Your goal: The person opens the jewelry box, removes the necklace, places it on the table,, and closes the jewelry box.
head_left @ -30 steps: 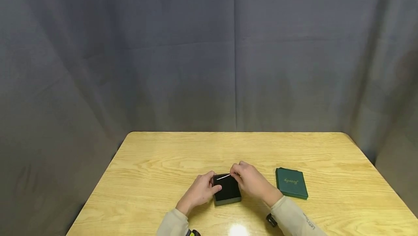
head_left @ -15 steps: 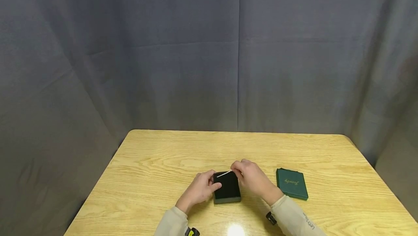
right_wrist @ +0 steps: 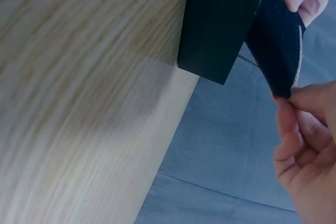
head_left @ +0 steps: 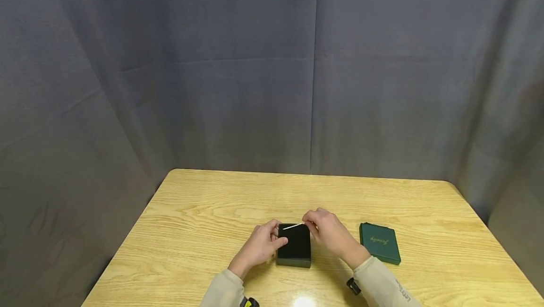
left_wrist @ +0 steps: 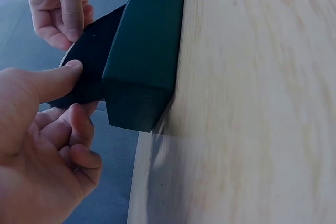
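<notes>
Black and thin, an insert slants up out of a green box on the wooden counter. The left hand pinches it near its far left corner; the right hand pinches the far right corner, beside a silvery chain. Rightward, a gold-lettered green lid lies apart.

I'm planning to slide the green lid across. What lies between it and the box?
In the head view, the right hand lies between the box and the green lid, with wooden table showing on its near side.
</notes>
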The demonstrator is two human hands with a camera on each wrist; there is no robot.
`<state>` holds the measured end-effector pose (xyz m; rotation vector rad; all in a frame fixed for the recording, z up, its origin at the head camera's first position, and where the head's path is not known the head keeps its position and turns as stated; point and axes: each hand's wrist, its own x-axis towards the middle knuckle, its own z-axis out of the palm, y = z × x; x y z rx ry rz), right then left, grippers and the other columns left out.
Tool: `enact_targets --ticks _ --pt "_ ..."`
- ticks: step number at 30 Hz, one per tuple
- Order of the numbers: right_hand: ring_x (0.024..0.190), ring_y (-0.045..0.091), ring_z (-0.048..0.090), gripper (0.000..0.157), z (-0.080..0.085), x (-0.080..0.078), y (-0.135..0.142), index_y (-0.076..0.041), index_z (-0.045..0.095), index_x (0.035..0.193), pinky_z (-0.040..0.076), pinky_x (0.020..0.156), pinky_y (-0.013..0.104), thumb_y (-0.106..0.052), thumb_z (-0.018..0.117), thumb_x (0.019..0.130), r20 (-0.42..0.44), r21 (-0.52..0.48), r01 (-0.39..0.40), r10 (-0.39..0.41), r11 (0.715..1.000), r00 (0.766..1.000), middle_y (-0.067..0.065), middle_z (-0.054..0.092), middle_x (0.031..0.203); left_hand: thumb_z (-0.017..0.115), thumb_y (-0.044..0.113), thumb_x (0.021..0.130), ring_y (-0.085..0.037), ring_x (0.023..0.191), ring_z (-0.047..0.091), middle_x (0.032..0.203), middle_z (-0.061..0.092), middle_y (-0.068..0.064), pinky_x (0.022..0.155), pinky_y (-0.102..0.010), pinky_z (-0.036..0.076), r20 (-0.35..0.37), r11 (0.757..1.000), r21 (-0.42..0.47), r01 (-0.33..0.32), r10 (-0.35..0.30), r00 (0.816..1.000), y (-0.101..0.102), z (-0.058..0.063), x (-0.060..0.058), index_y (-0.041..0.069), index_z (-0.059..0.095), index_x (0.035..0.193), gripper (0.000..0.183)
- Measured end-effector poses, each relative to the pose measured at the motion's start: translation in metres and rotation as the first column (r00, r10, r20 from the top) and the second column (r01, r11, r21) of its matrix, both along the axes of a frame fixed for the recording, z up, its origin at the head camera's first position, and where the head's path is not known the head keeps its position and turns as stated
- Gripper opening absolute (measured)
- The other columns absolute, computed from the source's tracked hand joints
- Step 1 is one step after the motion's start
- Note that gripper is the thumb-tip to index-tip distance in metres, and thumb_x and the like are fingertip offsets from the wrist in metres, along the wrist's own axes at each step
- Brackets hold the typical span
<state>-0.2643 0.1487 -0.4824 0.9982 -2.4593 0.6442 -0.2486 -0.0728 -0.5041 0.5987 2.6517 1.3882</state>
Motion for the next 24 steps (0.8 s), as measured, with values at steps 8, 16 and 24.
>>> enact_targets --ticks 8,16,24 --pt "0.069 0.008 0.051 0.011 0.0 -0.003 0.004 -0.009 0.067 0.088 0.046 0.059 0.023 0.001 0.069 0.084 -0.012 0.008 0.018 -0.018 1.0 1.0 -0.003 0.061 0.08 0.066 0.019 0.09 -0.007 0.063 0.041 0.076 0.044 0.004 0.06 -0.023 0.037 0.025 0.999 0.044 -0.03 0.029 0.999 -0.002 -0.001 -0.001 0.008 0.052 0.102 0.021" --pt "0.071 0.01 0.053 0.01 0.002 -0.006 0.004 -0.007 0.067 0.089 0.047 0.061 0.024 0.002 0.068 0.085 -0.037 0.016 0.016 -0.015 1.0 0.999 -0.002 0.064 0.082 0.069 0.016 0.088 -0.007 0.062 0.039 0.072 0.04 0.005 0.061 -0.022 0.035 0.036 0.997 0.075 -0.029 0.026 0.999 -0.002 0.001 0.001 0.007 0.05 0.098 0.024" --pt "0.072 0.011 0.054 0.009 0.01 -0.01 0.003 -0.006 0.067 0.089 0.047 0.061 0.026 0.002 0.069 0.083 -0.125 -0.017 -0.006 0.004 1.0 0.992 -0.001 0.065 0.082 0.069 0.016 0.088 -0.007 0.061 0.037 0.074 0.039 0.005 0.059 -0.022 0.033 0.056 0.996 0.086 -0.027 0.022 0.998 -0.002 0.003 0.002 0.009 0.049 0.096 0.023"
